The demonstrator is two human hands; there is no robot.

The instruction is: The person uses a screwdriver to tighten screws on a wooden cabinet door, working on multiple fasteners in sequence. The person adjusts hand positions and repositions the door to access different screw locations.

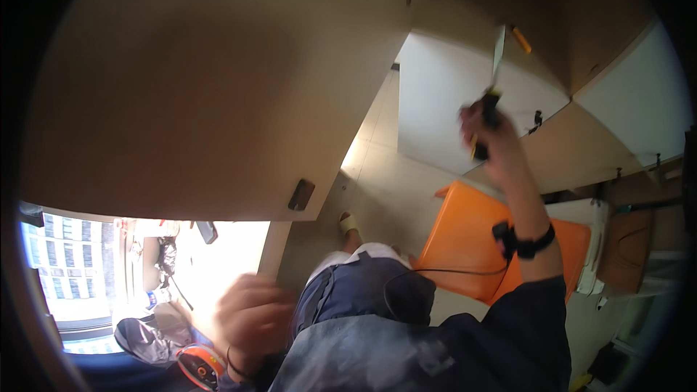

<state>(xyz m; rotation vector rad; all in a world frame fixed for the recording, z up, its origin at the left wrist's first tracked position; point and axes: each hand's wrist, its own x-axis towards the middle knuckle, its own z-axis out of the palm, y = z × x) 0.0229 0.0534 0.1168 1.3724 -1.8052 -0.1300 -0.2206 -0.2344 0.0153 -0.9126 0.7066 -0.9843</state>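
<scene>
My right hand (479,127) is raised in front of an open cabinet with its fingers wrapped round a tool's black and yellow handle (491,105). A long, narrow pale blade (499,54) points up from the handle, but blur hides the tool's exact kind. Beside the blade tip shows a small yellow-orange stick-like piece (521,39). My left hand (255,312) hangs low on the left near my waist, smeared by motion. Its fingers look curled, though whether they hold anything cannot be made out.
A large wooden door panel (181,101) with a dark handle (301,194) fills the upper left. White panels (450,101) line the right. Below my right arm stands an orange chair (465,239). A grey bag (156,334) and an orange round object (200,366) lie lower left.
</scene>
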